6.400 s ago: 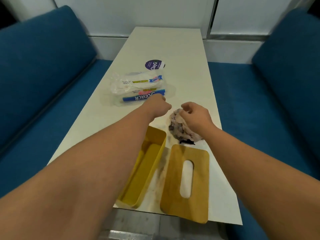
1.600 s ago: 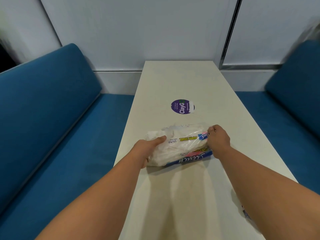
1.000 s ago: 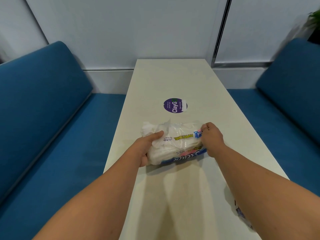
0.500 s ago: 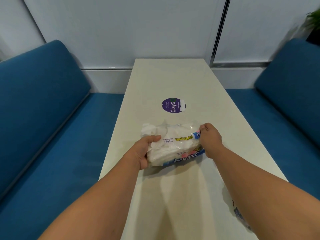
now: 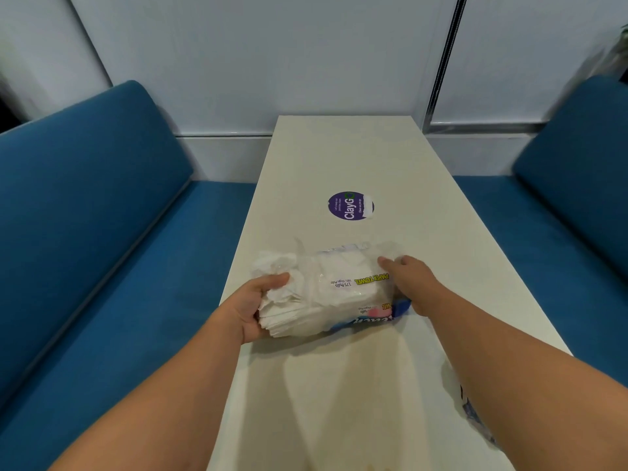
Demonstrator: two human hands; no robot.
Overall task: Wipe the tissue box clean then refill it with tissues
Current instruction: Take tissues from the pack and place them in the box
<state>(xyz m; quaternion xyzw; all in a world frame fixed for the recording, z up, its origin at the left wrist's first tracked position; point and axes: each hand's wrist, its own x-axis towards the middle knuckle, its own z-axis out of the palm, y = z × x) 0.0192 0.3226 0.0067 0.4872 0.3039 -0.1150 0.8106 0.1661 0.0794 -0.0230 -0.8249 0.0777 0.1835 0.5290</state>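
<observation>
Blue benches, white table, pale wall

A long pale desk stands between two blue benches. On it lie a round purple sticker and, nearer, a clear pack of white tissues. A patterned cloth lies at its right edge.

The right hand covers the right end of the clear plastic pack of white paper towels, so its fingers' hold there cannot be made out, and the blue brand lettering along the pack's lower edge is partly hidden. At the lower right of the frame, a crumpled cloth with dark blue marks is mostly concealed behind the right forearm. The near end of the cream rectangular table is cut off by the bottom edge.
</observation>
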